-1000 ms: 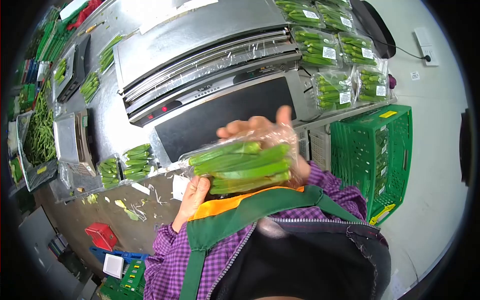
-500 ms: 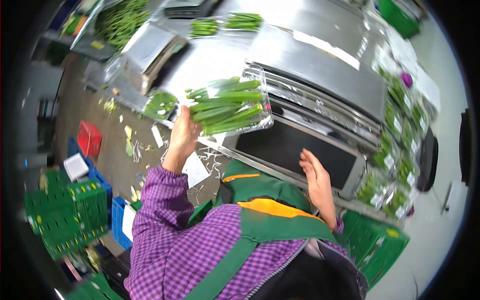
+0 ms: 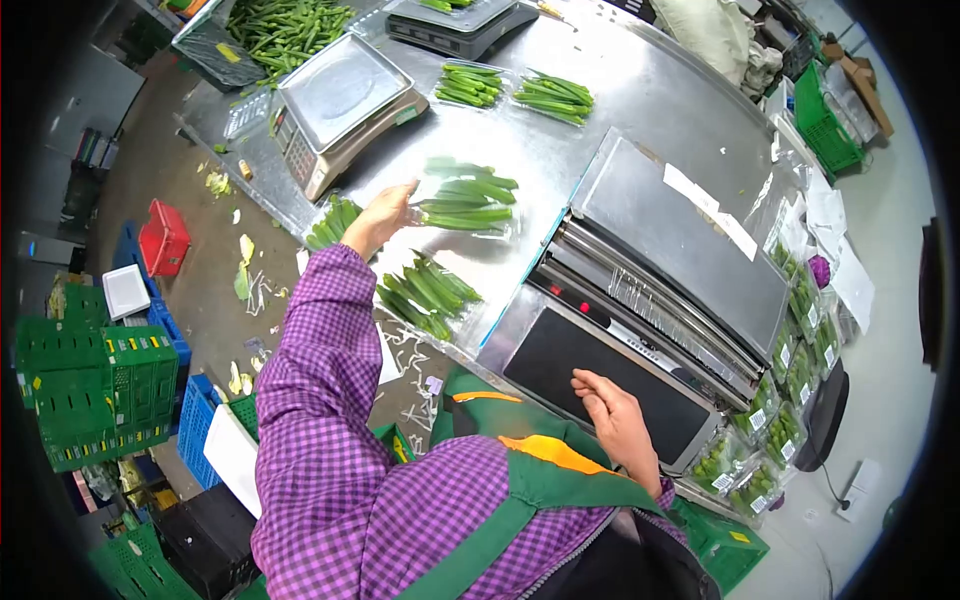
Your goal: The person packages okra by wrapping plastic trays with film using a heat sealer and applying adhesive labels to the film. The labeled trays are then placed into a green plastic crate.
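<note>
My left hand (image 3: pixel 383 218) grips the left edge of a clear tray of okra (image 3: pixel 468 203) just over the steel table; the tray is slightly blurred. Another batch of okra (image 3: pixel 425 296) lies near the table's front edge, and more okra (image 3: pixel 333 222) shows partly behind my left wrist. My right hand (image 3: pixel 615 420) is open, fingers stretched and holding nothing, above the black plate (image 3: pixel 600 372) of the film-wrapping machine (image 3: pixel 690 215).
A weighing scale (image 3: pixel 345 95) stands at the left, beside a crate of loose okra (image 3: pixel 285 35). Two okra trays, one the back tray (image 3: pixel 553 96), lie farther off. Labelled okra packs (image 3: pixel 760 418) line the right. Green crates (image 3: pixel 95 390) and a red basket (image 3: pixel 163 238) are on the floor.
My left hand has carried the okra tray away from the wrapping machine, farther over the table. My right hand stays near the black plate. The view has shifted, showing more of the table.
</note>
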`<state>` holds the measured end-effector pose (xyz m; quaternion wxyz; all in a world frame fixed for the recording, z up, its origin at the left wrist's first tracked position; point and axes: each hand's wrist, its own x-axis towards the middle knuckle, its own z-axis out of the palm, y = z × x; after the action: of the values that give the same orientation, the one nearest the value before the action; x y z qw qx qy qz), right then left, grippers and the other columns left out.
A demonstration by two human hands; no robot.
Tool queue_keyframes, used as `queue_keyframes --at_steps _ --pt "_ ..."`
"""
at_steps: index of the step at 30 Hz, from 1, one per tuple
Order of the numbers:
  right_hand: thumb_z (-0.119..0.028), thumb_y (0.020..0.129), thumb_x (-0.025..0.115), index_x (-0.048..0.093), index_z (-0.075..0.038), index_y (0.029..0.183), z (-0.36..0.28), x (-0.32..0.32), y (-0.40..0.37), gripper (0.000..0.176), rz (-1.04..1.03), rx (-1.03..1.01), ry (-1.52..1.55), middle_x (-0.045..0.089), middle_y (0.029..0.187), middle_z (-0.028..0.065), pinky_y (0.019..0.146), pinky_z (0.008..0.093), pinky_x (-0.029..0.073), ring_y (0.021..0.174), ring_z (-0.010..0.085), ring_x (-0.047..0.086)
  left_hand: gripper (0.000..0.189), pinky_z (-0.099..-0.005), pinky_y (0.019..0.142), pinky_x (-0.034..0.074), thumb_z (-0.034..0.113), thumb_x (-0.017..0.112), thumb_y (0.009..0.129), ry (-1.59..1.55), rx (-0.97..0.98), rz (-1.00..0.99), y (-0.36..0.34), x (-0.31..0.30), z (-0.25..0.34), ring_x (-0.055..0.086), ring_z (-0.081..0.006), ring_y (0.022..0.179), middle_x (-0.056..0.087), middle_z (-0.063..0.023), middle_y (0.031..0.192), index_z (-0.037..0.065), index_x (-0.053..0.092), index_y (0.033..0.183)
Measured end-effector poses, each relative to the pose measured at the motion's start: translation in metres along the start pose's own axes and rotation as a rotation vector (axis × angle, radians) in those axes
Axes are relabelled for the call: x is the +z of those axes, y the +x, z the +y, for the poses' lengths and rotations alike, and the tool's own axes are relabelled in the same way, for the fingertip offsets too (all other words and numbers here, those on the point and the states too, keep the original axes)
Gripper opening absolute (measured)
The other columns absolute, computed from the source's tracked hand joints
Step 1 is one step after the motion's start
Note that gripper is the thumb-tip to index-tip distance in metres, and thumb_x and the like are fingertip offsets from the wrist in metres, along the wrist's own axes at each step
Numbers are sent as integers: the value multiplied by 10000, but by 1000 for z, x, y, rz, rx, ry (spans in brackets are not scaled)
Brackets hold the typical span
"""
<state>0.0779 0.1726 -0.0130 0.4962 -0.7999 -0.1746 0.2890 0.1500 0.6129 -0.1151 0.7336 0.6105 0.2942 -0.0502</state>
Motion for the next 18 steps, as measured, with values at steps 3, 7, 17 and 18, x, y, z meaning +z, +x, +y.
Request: queue_keyframes --at_steps 3,7,17,18 --pt "-49 885 501 529 9 1169 -11 5 16 291 -64 27 -32 615 1027 158 801 299 483 907 228 621 707 -355 902 444 496 539 873 525 -215 -136 44 -16 4 542 -252 1084 550 -191 1177 -12 367 1333" --pt "-44 885 496 527 12 1173 -15 2 30 295 -76 113 63 617 1022 152 806 297 481 912 228 618 508 -328 844 473 330 573 887 569 -17 -34 99 -13 15 578 -218 1008 581 -134 1143 -10 485 1254" --pt "-16 876 500 533 18 1173 -34 2 81 301 1 200 201 638 1011 128 832 277 469 921 177 609 277 -324 575 485 217 484 917 -127 72 389 270 -1 16 547 -164 704 565 -78 842 -17 531 1059" --pt "-16 876 500 533 18 1173 -36 4 84 301 4 210 200 638 1011 128 832 277 469 921 177 609 232 -312 568 469 192 453 934 -265 91 428 273 8 20 512 -154 655 520 -69 792 -24 509 1001"
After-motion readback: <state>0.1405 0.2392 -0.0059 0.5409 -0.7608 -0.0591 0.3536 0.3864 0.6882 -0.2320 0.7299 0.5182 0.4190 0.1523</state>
